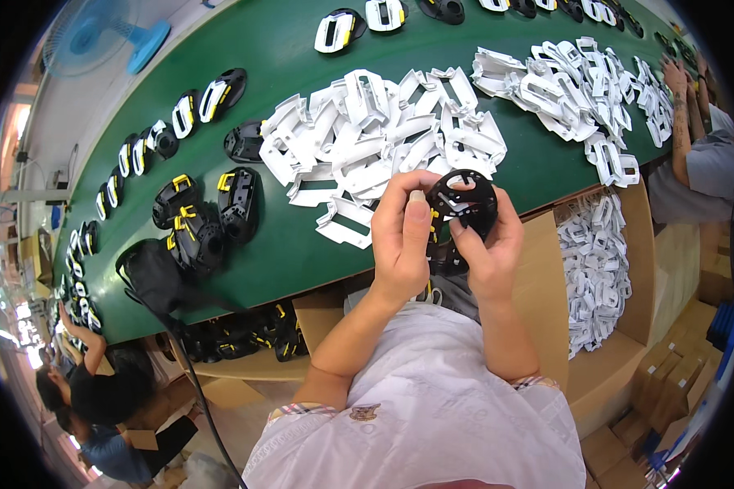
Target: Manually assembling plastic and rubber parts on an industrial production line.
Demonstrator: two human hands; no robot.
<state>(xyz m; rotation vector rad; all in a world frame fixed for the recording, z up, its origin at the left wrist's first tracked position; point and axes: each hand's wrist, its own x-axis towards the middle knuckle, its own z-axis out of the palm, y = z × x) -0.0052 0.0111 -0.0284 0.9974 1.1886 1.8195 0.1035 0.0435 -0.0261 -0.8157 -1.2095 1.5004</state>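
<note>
In front of my chest I hold a rounded black plastic housing (483,202) with yellow bits on its left side. My left hand (404,236) grips its left side, thumb upright along it. My right hand (493,248) wraps its right side, with the thumb pressed on its face. Just beyond my hands a heap of white plastic frames (359,155) lies on the green table (302,281). To the left sit several black housings with yellow parts (236,204), and another black housing (243,143) touches the heap.
Black-and-white assembled pieces (220,95) line the table's far edge. A second heap of white frames (563,90) lies right. Cardboard boxes below hold white frames (595,277) and black parts (257,336). A black cable (192,367) hangs at left. Co-workers (701,163) sit at both ends.
</note>
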